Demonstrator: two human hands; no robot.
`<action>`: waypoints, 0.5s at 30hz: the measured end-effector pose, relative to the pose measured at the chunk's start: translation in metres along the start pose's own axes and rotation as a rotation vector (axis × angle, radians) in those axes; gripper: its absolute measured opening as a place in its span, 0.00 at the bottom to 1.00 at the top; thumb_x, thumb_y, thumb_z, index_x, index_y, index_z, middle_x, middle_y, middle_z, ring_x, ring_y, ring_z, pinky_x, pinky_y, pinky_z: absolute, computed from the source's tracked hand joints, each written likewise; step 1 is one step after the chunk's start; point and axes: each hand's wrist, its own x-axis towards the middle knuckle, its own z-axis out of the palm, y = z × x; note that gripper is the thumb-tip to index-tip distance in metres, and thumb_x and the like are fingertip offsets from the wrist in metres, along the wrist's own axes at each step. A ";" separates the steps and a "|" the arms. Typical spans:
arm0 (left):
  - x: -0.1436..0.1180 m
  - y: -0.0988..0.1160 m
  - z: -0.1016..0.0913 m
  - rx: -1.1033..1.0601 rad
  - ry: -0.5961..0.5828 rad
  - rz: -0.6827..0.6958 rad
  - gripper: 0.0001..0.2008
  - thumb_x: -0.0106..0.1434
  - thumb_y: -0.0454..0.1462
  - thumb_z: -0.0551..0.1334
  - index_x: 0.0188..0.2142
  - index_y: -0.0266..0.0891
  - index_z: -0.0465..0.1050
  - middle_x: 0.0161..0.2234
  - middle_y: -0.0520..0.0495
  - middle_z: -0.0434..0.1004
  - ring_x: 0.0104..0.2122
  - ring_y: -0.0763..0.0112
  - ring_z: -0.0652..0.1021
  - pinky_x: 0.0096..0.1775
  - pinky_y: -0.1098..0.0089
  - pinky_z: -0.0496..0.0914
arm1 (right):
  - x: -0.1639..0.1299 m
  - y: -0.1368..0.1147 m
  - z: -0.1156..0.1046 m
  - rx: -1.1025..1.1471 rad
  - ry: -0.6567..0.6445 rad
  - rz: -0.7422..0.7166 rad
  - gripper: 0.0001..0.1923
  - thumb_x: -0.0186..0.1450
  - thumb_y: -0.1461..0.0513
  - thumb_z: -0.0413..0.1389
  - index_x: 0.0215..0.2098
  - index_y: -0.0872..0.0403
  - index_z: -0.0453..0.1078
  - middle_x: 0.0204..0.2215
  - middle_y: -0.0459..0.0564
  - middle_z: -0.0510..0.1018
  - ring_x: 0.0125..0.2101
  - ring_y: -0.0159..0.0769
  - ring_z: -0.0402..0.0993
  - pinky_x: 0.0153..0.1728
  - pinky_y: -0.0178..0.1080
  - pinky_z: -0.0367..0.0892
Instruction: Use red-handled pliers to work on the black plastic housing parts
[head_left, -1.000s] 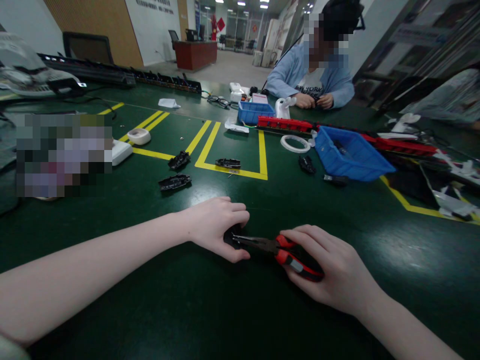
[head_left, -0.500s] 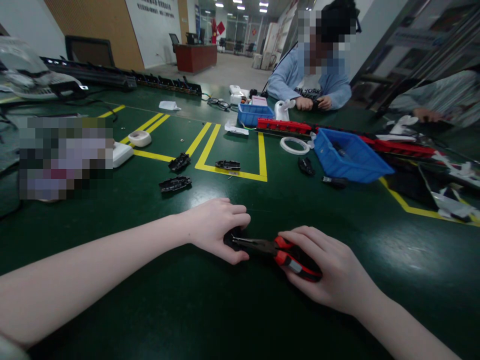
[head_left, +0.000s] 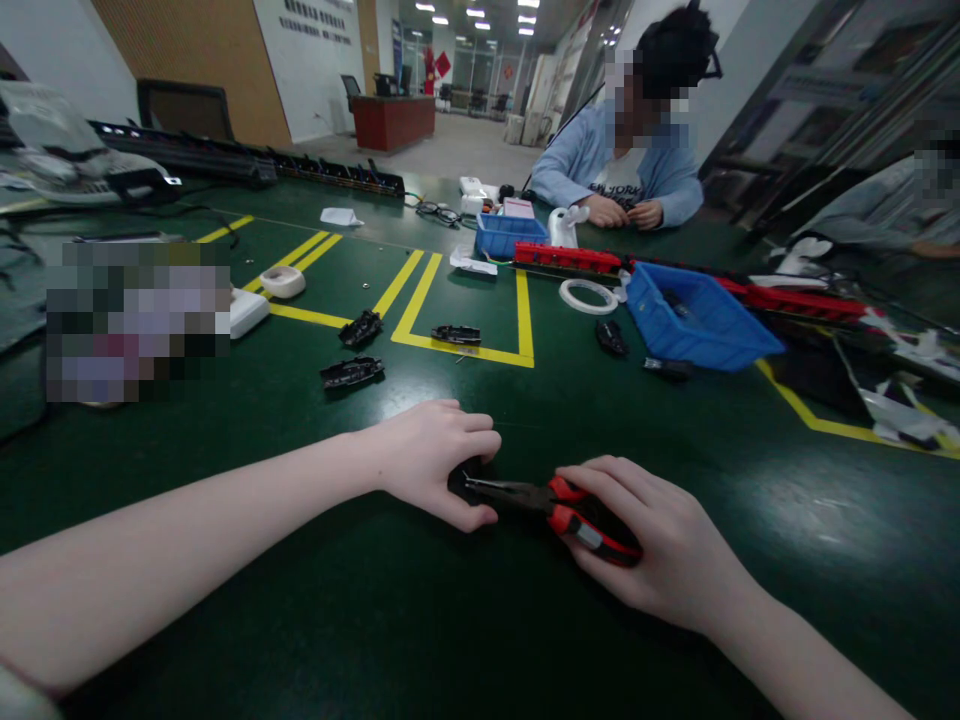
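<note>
The left hand point(head_left: 433, 458) is pinching a black part point(head_left: 458, 487) between its fingers while the right hand point(head_left: 667, 530), clamped round pliers point(head_left: 538, 496), is apparently working at it, the next move likely needing steadiness.

Smooth, glossy table point(head_left: 480, 620)
The pliers point(head_left: 536, 498) have metal jaws and plastic-looking handles point(head_left: 592, 537); the larger blue bin point(head_left: 697, 340) seems also plastic.

Around mid-view a green bench point(head_left: 637, 420) bears yellow lines point(head_left: 526, 320). Toward nine o'clock lies a white box point(head_left: 249, 314); at ten, a cream tape roll point(head_left: 283, 287); just past twelve, a small blue bin point(head_left: 499, 243); past one, a seated co-worker point(head_left: 622, 185); at two, a white tape ring point(head_left: 587, 309); nearing three, a larger blue bin point(head_left: 709, 342).
</note>
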 end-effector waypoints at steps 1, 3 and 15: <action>0.000 0.000 0.000 -0.002 -0.002 0.001 0.20 0.58 0.53 0.63 0.33 0.38 0.67 0.31 0.52 0.69 0.27 0.71 0.68 0.31 0.68 0.61 | 0.000 0.000 0.000 -0.006 0.004 -0.001 0.22 0.61 0.60 0.56 0.53 0.54 0.66 0.42 0.55 0.78 0.36 0.40 0.76 0.33 0.40 0.74; 0.000 0.000 -0.001 -0.003 -0.003 0.002 0.20 0.57 0.53 0.63 0.33 0.38 0.67 0.31 0.51 0.69 0.27 0.71 0.68 0.31 0.68 0.62 | -0.001 0.001 0.002 -0.020 0.018 -0.004 0.22 0.60 0.61 0.56 0.53 0.54 0.66 0.42 0.55 0.78 0.36 0.40 0.76 0.34 0.41 0.74; 0.000 -0.001 0.001 0.025 0.004 0.012 0.21 0.57 0.54 0.63 0.33 0.38 0.67 0.32 0.50 0.69 0.28 0.69 0.69 0.32 0.67 0.62 | 0.003 -0.005 -0.007 -0.175 0.058 -0.102 0.22 0.60 0.64 0.55 0.52 0.57 0.66 0.41 0.58 0.77 0.35 0.41 0.75 0.33 0.42 0.75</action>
